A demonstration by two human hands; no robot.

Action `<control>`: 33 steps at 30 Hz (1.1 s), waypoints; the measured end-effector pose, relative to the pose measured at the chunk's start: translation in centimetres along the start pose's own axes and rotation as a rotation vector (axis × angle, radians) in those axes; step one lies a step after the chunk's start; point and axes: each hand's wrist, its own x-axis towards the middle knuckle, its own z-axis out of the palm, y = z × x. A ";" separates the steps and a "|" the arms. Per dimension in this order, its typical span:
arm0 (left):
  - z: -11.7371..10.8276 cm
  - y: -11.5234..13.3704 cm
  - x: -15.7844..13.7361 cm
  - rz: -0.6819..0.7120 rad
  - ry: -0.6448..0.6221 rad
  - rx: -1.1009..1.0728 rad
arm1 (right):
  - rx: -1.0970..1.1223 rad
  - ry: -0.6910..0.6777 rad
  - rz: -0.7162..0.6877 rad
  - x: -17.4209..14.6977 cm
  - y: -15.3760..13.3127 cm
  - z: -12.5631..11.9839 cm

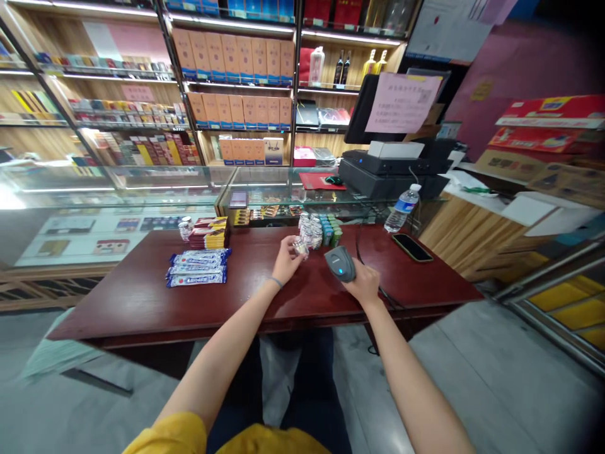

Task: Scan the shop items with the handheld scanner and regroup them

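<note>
Scanner [339, 262] clasped in right hand [363, 284], mid-frame; left hand [286, 261] pinches shiny item [301, 248]; its nudge could topple nearby white packs [310, 228].

The surface [250, 252] is of dark reddish, glossy wood. On it there are blue-white packets [198, 267], yellow-brown boxes [216, 233], small whitish wrapped pieces [311, 231], green cylinders [336, 234], a bottle [403, 208] and a phone [412, 247].

The left arm [225, 345] is stretched forward and inward, and the left hand [286, 260] is held half-curled in a pinch. The right arm [404, 362] is likewise extended inward, and the right hand [365, 282] is wrapped into a fist-like grip.
</note>
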 end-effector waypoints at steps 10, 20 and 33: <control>-12.0 1.6 -0.4 -0.242 -0.023 -0.423 | 0.127 0.012 -0.138 1.7 -6.4 4.1; -12.8 0.6 -1.0 -0.287 0.084 -0.543 | 0.267 -0.047 -0.343 1.3 -10.1 4.9; -13.0 0.5 -1.1 -0.275 0.059 -0.530 | 0.287 -0.060 -0.349 1.1 -9.9 4.9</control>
